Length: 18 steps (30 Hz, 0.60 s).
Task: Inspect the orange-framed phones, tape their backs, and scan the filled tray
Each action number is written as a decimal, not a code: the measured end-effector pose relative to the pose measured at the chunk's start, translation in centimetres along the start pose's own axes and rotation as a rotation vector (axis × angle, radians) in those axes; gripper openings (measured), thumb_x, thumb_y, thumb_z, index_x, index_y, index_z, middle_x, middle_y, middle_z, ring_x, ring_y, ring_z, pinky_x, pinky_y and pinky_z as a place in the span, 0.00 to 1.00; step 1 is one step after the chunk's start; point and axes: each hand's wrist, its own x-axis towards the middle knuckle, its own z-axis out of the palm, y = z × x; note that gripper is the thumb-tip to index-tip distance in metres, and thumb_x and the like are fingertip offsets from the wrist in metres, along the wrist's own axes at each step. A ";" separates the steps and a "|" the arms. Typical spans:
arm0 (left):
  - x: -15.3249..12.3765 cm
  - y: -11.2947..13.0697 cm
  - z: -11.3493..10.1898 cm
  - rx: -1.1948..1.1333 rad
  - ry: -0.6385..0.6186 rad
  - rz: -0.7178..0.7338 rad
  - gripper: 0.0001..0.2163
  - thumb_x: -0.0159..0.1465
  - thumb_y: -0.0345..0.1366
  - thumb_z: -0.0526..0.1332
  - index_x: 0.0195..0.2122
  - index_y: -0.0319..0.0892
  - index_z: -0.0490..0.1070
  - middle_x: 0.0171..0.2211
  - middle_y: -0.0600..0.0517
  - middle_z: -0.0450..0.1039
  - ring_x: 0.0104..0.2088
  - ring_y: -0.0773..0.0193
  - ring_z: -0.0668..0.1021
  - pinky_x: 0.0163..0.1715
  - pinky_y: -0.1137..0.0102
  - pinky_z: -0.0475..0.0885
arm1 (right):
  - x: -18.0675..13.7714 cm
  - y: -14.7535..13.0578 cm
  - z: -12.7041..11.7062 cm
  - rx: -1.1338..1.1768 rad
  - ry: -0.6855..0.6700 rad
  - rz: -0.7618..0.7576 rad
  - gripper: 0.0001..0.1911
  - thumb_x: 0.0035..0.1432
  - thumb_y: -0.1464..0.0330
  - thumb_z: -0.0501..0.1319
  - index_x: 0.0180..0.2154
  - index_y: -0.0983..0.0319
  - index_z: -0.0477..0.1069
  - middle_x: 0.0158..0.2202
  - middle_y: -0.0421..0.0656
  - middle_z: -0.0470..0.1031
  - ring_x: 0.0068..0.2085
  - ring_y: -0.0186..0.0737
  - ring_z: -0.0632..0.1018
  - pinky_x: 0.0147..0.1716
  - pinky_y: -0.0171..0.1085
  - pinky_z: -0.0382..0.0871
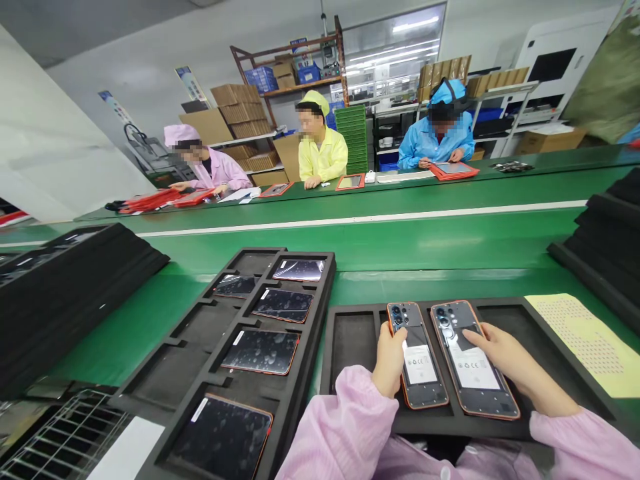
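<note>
left hand point(391, 360): curled, gripping left phone point(417, 357) edge | right hand point(500, 350): loosely open, fingers flat on right phone point(473, 360) | both in foam tray point(350, 340)

Two phones lie side by side in the lower middle of the frame, backs up, their covers off so the dark inner boards, camera clusters and white labels show. Both have orange rims. The left phone point(417, 357) rests in the black foam tray point(350, 340), its long axis running up the frame, cameras at the far end. The right phone point(473, 360) lies just beside it, tilted slightly so its near end swings toward the lower right. Each bears a white label on its near half.
</note>
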 end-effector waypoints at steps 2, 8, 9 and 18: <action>-0.3 0.4 -0.1 -0.075 -0.008 0.025 0.08 0.50 0.34 0.62 0.31 0.41 0.67 0.28 0.53 0.73 0.31 0.63 0.75 0.35 0.69 0.68 | -1.0 -0.7 -0.2 0.176 0.004 0.001 0.22 0.40 0.50 0.56 0.31 0.60 0.69 0.29 0.47 0.77 0.31 0.50 0.78 0.28 0.43 0.72; -0.9 0.7 0.3 -0.228 -0.063 0.012 0.20 0.44 0.49 0.69 0.31 0.41 0.69 0.28 0.52 0.74 0.32 0.59 0.77 0.36 0.66 0.70 | -2.9 -3.4 3.8 0.519 -0.062 -0.039 0.33 0.42 0.47 0.59 0.44 0.62 0.70 0.36 0.48 0.78 0.36 0.51 0.79 0.33 0.46 0.75; -1.0 0.6 0.3 -0.248 -0.079 0.003 0.23 0.44 0.54 0.68 0.31 0.40 0.69 0.29 0.50 0.75 0.33 0.57 0.78 0.37 0.64 0.70 | -3.0 -3.6 4.9 0.541 -0.058 -0.053 0.34 0.42 0.47 0.59 0.46 0.62 0.69 0.40 0.49 0.77 0.40 0.52 0.79 0.36 0.46 0.75; -3.0 1.8 -1.1 0.054 -0.241 0.448 0.31 0.48 0.52 0.69 0.49 0.42 0.67 0.46 0.45 0.74 0.47 0.52 0.75 0.51 0.60 0.68 | -2.9 -2.6 8.1 0.529 -0.048 -0.328 0.48 0.42 0.52 0.67 0.61 0.58 0.52 0.60 0.49 0.61 0.60 0.50 0.63 0.58 0.47 0.60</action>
